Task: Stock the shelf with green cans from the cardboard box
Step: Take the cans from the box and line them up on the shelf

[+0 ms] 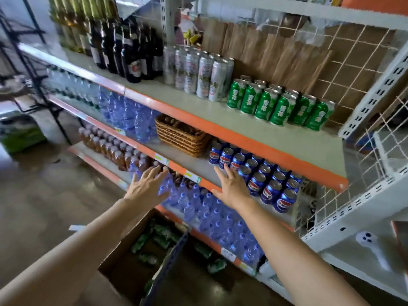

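both hands, left hand [148,187] and right hand [231,187], hang empty with fingers spread; box [123,257] below them holds cans [154,244] for restocking.

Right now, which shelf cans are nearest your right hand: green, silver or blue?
The blue cans, beside the right hand; green cans and silver cans stand higher.

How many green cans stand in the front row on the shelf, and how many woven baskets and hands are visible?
green cans, front row: 6
woven basket: 1
hands, left hand and right hand: 2
Total: 9
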`<state>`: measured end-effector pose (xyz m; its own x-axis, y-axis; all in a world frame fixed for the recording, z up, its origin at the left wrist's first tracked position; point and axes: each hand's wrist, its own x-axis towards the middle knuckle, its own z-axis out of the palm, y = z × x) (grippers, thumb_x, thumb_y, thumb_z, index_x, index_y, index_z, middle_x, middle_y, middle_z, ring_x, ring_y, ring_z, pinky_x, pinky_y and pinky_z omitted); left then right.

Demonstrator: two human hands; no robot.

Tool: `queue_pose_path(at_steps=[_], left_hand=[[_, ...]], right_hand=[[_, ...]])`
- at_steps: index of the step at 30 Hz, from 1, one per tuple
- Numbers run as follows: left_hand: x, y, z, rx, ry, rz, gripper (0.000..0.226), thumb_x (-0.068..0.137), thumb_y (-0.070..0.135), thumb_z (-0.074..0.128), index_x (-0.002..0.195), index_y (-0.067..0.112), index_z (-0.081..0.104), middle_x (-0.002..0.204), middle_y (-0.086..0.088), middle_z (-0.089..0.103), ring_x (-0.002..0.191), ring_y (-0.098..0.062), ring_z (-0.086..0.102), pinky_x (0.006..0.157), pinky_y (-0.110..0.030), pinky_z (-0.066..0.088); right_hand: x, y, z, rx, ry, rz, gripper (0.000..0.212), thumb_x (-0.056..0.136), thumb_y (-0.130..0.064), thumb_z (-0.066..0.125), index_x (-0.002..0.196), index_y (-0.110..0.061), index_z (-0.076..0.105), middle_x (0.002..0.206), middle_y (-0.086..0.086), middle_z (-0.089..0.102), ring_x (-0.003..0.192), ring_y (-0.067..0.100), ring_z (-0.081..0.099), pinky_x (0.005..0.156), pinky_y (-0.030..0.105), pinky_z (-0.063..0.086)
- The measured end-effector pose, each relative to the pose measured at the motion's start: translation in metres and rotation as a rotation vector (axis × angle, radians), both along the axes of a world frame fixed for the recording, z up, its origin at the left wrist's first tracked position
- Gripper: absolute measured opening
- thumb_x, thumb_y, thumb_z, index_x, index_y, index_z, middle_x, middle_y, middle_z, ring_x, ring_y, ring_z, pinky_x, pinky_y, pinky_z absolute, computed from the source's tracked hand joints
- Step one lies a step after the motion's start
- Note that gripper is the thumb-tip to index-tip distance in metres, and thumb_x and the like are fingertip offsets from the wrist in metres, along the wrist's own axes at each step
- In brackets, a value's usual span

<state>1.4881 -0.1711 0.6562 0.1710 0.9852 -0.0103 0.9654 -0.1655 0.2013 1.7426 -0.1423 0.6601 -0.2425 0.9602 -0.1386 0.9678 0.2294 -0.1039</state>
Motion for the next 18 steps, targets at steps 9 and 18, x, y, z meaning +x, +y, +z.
queue_pose_path(at_steps=[9, 18], left_hand=[[-0.123, -0.052, -0.032, -0.146, 0.049, 0.290, 0.071, 0.089, 0.047, 0.051, 0.148, 0.030, 0.016, 0.156, 0.001, 0.015, 0.143, -0.020, 0.013, 0.110, -0.044, 0.019], [-0.178, -0.057, -0.082, -0.330, 0.018, 0.368, 0.070, 0.090, 0.050, 0.046, 0.148, 0.030, 0.013, 0.157, 0.000, 0.011, 0.144, -0.020, 0.011, 0.113, -0.049, 0.015]], right_hand=[[-0.141, 0.013, -0.040, -0.102, -0.011, 0.259, 0.076, 0.093, -0.043, 0.050, 0.151, -0.023, 0.005, 0.158, 0.012, 0.005, 0.145, 0.027, 0.007, 0.114, 0.041, 0.015], [-0.206, 0.024, -0.094, -0.291, 0.040, 0.245, 0.074, 0.094, -0.041, 0.048, 0.151, -0.026, 0.004, 0.159, 0.009, 0.005, 0.145, 0.028, 0.007, 0.115, 0.045, 0.018]])
